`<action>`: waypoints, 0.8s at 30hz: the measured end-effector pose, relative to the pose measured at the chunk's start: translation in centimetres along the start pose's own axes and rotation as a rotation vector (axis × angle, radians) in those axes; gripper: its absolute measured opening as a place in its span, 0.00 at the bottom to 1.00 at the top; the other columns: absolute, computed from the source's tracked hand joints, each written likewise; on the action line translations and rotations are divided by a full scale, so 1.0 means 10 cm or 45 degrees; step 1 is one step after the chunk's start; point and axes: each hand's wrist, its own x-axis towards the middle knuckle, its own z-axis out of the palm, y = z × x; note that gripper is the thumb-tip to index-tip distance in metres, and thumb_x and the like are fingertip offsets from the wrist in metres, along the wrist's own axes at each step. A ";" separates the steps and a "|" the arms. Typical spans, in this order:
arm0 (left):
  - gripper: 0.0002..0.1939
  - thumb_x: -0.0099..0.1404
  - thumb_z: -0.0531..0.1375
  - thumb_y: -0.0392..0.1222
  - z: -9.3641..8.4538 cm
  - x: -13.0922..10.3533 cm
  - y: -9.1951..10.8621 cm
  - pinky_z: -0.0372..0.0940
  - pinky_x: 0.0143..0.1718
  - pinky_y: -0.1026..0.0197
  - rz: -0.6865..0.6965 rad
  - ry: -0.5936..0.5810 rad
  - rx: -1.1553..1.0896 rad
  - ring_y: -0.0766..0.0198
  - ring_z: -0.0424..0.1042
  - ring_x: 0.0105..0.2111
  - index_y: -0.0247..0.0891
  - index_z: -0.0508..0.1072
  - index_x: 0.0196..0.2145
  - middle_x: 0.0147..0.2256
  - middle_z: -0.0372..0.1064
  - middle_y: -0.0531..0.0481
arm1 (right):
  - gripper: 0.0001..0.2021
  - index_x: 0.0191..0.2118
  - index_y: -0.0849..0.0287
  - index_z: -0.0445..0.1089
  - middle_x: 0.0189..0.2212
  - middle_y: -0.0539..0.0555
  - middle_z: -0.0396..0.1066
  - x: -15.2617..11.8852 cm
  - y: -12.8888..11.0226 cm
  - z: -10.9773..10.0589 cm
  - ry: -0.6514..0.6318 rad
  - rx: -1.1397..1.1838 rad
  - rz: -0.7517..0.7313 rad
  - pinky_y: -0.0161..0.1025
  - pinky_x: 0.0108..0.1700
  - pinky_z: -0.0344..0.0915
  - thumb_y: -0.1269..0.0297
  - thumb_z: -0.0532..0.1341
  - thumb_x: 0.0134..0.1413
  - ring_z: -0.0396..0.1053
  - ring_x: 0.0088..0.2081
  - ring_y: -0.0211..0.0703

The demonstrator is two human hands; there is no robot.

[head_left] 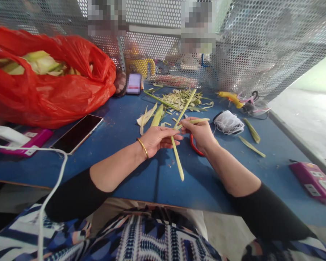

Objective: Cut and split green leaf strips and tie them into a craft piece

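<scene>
Several pale green husk strips (177, 159) cross one another between my hands, above the blue table. My left hand (163, 138), with a gold bangle at the wrist, pinches them near the crossing. A strip that points right (202, 120) is pinched by the fingers of my right hand (197, 130). Beneath my right hand lies a red-handled tool (195, 145), perhaps scissors; its blades are mostly hidden. Just beyond my left hand rest a broad green husk (158, 115) and some dry pieces (145, 119).
A red plastic bag (70, 98) of husks fills the left, near a phone (78, 134) and a power strip (34, 143) with a white cable. Husk scraps (179, 98) lie ahead, below a perforated metal screen (163, 45). White thread (228, 122) and a yellow glue gun (230, 98) sit right.
</scene>
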 end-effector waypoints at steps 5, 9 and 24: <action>0.04 0.64 0.63 0.33 -0.01 0.02 0.01 0.65 0.20 0.70 0.075 0.105 -0.128 0.68 0.76 0.23 0.31 0.78 0.32 0.28 0.79 0.44 | 0.14 0.31 0.59 0.70 0.25 0.50 0.70 0.07 0.05 -0.06 0.256 -0.147 0.035 0.39 0.29 0.66 0.53 0.68 0.47 0.67 0.23 0.37; 0.05 0.65 0.62 0.32 -0.01 0.06 0.05 0.65 0.21 0.71 0.165 0.264 -0.340 0.69 0.76 0.24 0.32 0.77 0.30 0.28 0.78 0.47 | 0.17 0.48 0.56 0.69 0.34 0.52 0.71 0.03 -0.06 -0.14 0.465 -0.577 -0.788 0.44 0.40 0.68 0.63 0.66 0.52 0.69 0.33 0.42; 0.09 0.67 0.62 0.33 -0.03 0.06 0.07 0.45 0.13 0.74 0.142 0.232 -0.384 0.77 0.71 0.21 0.33 0.77 0.28 0.27 0.77 0.49 | 0.10 0.40 0.61 0.72 0.33 0.56 0.76 -0.23 -0.12 -0.01 -0.468 -1.422 -1.707 0.41 0.40 0.60 0.72 0.53 0.67 0.69 0.34 0.42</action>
